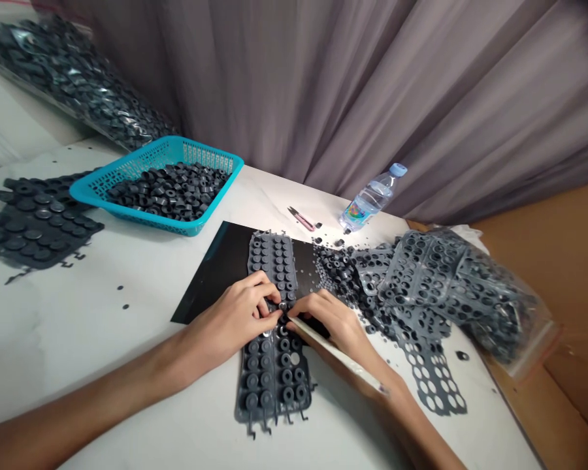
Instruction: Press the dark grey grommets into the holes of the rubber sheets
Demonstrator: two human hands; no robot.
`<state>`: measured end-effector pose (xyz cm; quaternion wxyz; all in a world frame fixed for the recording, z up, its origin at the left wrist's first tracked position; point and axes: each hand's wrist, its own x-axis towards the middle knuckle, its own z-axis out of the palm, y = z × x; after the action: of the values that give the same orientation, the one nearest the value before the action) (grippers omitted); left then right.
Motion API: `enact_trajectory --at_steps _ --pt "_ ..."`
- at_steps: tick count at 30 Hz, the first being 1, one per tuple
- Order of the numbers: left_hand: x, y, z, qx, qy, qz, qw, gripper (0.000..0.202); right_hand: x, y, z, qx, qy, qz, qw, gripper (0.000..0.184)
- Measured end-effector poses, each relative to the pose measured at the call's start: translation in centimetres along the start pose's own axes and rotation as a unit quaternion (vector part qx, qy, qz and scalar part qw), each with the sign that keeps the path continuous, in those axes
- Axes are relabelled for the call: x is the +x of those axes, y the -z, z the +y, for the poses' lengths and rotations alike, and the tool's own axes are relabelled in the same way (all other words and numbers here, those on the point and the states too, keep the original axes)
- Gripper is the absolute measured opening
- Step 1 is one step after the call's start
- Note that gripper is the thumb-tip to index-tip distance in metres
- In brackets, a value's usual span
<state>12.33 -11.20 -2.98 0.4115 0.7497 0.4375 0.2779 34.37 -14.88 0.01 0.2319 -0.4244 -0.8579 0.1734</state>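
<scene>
A long dark grey moulded rubber sheet (274,372) with rows of round raised parts lies lengthwise in front of me, its far portion over a black mat (203,281). My left hand (240,303) rests at its middle, thumb and fingers pinched close over one of the round parts; what lies between the fingertips is hidden. From the other side my right hand (333,320) closes on a thin white stick-like tool (343,356), whose tip reaches the same spot. The tool's back end extends over the wrist.
A blue basket (191,227) holds many black rubber pieces. Another moulded sheet (39,228) lies left, below a filled plastic bag (78,85). Small snips (301,219) and a water bottle (370,199) stand behind. Loose pieces (343,274), punched sheets (434,378) and a bag (504,320) crowd the right.
</scene>
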Motion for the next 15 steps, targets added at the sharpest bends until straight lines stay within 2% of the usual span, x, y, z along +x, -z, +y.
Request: enact_trajectory --at_steps 5,10,13,15 --pt "0.0 -0.1 -0.1 0.021 -0.007 0.010 1.000 0.008 0.0 -0.7 0.4 -0.089 0.023 0.018 0.996 0.021" --pt "0.0 -0.1 -0.1 0.024 -0.016 0.011 1.000 0.006 -0.1 -2.2 0.5 -0.204 0.056 0.026 0.977 0.022" --pt "0.0 -0.1 -0.1 0.028 -0.019 0.006 0.999 0.006 -0.3 -2.8 0.1 -0.217 0.029 0.039 0.975 0.019" --pt "0.0 -0.1 -0.1 0.033 -0.020 0.007 0.999 0.006 -0.5 -2.9 0.1 -0.197 -0.021 0.060 0.978 0.021"
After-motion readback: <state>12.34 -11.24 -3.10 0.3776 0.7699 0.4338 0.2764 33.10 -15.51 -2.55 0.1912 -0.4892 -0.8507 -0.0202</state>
